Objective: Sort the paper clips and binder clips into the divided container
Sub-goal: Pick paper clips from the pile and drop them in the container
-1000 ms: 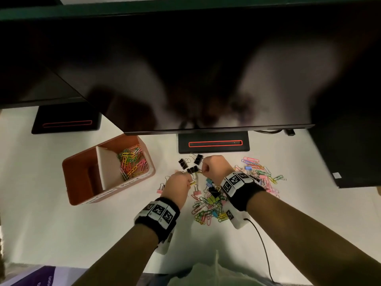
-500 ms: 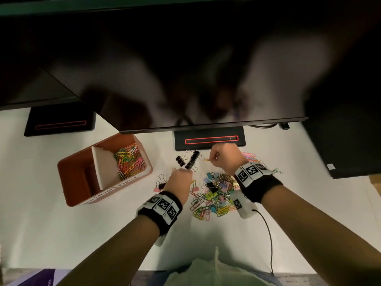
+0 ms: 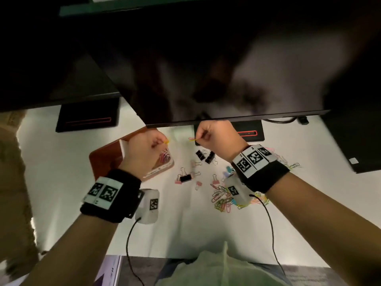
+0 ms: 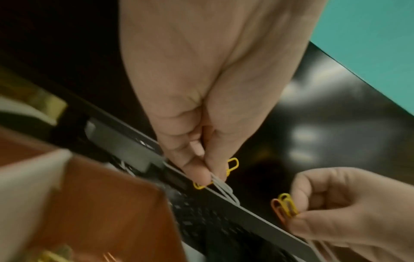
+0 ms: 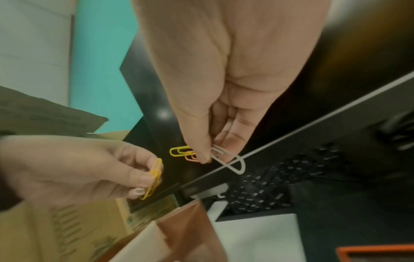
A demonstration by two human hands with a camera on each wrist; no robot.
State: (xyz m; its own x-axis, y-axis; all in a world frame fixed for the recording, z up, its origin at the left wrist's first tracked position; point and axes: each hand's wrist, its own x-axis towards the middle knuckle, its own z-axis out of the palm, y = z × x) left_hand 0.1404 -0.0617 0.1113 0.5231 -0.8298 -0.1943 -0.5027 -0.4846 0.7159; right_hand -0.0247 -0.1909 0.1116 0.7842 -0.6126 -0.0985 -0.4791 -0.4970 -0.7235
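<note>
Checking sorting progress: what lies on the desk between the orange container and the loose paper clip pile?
Unsorted binder clips, black and pink, lie scattered between the container and the paper clip pile; the head view shows this.

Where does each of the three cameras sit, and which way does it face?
Head: looks down at the white desk, both forearms, left hand, right hand.
Left wrist: looks along the left hand pinching yellow and white paper clips.
Right wrist: looks along the right hand pinching clips.
Both wrist views show both hands and the brown container.
</note>
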